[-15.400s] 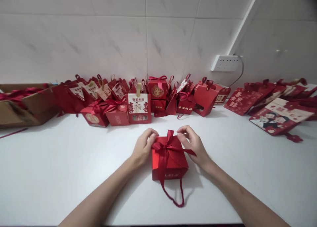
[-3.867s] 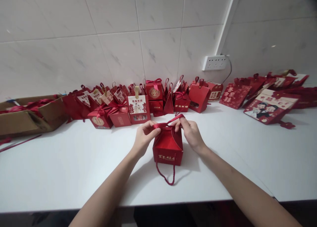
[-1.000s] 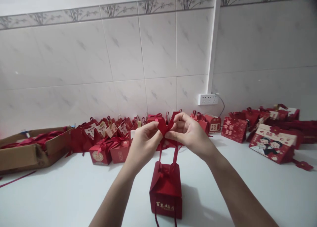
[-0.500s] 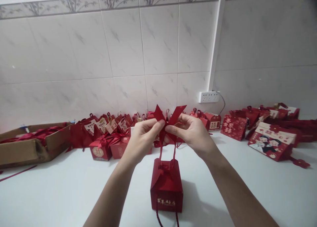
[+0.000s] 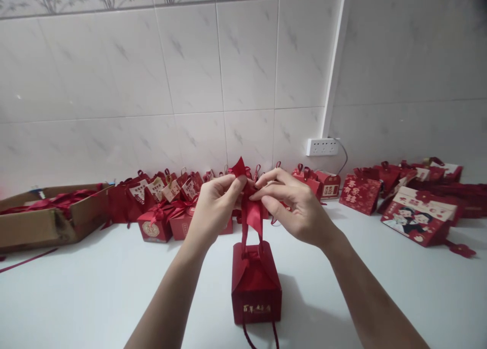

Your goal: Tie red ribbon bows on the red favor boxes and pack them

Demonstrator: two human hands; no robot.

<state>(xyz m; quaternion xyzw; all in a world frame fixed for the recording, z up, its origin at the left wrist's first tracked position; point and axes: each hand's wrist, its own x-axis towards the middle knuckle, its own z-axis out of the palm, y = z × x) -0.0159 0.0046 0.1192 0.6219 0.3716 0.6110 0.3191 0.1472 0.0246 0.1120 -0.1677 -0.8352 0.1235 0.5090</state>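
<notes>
Both hands are raised above a red box (image 5: 256,288) that stands on the white surface (image 5: 76,288). The left hand (image 5: 213,212) and right hand (image 5: 300,207) each pinch the red ribbon (image 5: 251,214) (its two strands run down into the box top). More boxes (image 5: 167,207) line the wall.

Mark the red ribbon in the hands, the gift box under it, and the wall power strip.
red ribbon (image 5: 253,216), head view, wide band above the box.
red gift box (image 5: 258,294), head view, front face above the gold lettering.
white power strip (image 5: 321,146), head view, middle of its face.
</notes>
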